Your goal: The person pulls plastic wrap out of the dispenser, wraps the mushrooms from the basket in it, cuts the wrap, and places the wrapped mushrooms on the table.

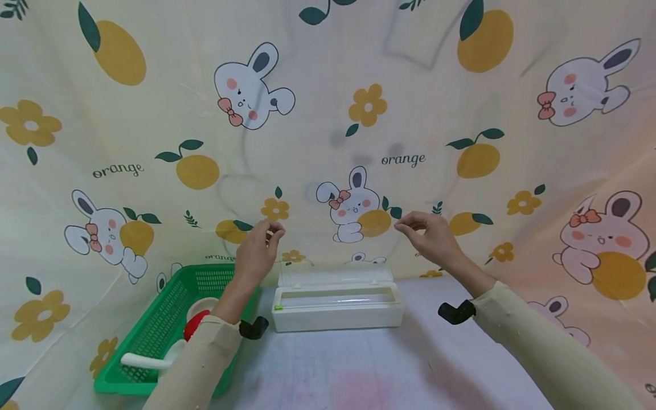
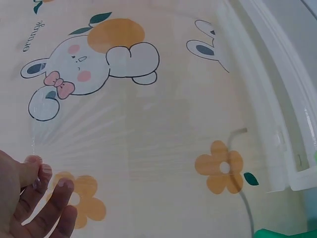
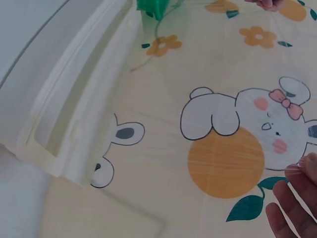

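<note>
A white plastic wrap dispenser box stands on the table with its lid raised at the back. From it a sheet of clear plastic wrap stretches up, taut and faintly creased. My left hand pinches one upper corner of the wrap between thumb and index finger, the other fingers loosely bent. The opposite corner is pinched the same way by my right hand, as the right wrist view also shows. Both hands are raised above and beyond the box, spread to either side of it.
Left of the box, a green perforated basket holds a white-handled item, a red item and a pale round item, partly covered by my left forearm. A printed cloth with rabbits and oranges hangs behind. The white tabletop extends in front.
</note>
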The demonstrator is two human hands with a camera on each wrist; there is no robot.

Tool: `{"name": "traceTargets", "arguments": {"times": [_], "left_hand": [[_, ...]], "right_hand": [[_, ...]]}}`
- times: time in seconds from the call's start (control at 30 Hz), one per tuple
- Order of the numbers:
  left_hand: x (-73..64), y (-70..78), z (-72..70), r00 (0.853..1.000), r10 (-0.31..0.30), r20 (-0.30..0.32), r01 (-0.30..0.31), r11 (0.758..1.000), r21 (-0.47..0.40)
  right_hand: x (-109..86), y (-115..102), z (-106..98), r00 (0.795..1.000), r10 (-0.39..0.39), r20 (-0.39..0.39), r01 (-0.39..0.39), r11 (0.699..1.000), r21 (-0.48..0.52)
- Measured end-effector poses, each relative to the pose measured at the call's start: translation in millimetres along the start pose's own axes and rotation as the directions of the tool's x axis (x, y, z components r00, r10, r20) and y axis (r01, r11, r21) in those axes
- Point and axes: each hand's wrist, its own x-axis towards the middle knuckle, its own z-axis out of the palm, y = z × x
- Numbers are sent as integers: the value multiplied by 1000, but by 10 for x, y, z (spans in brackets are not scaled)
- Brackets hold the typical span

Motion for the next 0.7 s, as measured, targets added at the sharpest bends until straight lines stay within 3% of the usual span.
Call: {"name": "traceTargets", "arguments": {"times": [0.7], "left_hand": [[-14,121,-148,999,39,-38,-41,998,-55]], "right_hand": [[1,-102,-120,1000,-9,-14,10,997,72]]}}
